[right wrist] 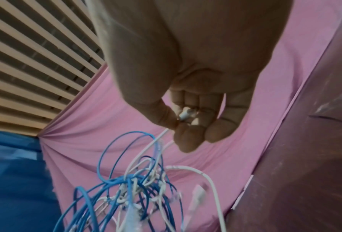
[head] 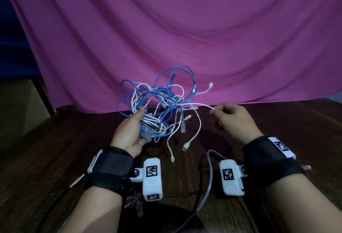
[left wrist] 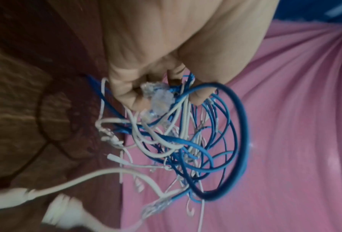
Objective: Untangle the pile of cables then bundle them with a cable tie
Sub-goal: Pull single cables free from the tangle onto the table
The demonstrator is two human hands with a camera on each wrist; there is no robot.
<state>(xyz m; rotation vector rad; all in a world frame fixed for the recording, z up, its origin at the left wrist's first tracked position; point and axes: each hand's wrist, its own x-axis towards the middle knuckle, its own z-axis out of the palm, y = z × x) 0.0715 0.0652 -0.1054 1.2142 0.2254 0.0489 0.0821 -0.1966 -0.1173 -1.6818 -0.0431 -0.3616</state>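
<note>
Untangling step: tangle (head: pixel 157 105) gripped in left hand (head: pixel 130 131) above worktop (head: pixel 277 121), white cable (head: pixel 199 104) end pinched in right hand (head: pixel 235 120); next, probably draw that cable free without tightening knots.

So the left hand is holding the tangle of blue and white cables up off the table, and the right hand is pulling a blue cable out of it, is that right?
Not quite. The right hand pinches a white cable, not a blue one; the right wrist view shows its white plug between the fingers. The rest holds: the left hand grips the tangle above the table.
</note>
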